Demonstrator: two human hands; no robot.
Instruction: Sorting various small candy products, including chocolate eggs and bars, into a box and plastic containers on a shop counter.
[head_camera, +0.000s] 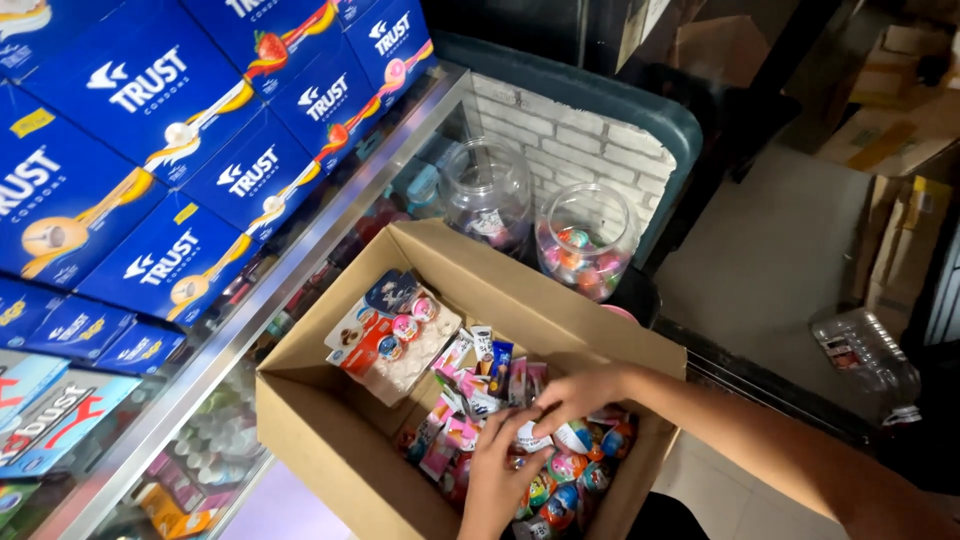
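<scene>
Both my hands reach into an open cardboard box (330, 440) filled with small colourful egg-shaped sweets (570, 475) and thin sweet packets (455, 400). My left hand (497, 478) lies over the eggs at the box's near side, fingers curled on a white egg (530, 437). My right hand (585, 393) comes in from the right, fingers bent down onto the same pile of eggs. A card tray of round sweets (392, 335) leans against the box's far-left wall.
Blue boxes (150, 130) stack on a glass counter with a metal edge (300, 260) at left. Two clear plastic jars (487, 195) (587, 240) stand behind the box, the right one holding eggs. A plastic bottle (865, 350) lies on the floor at right, near cardboard cartons (900, 130).
</scene>
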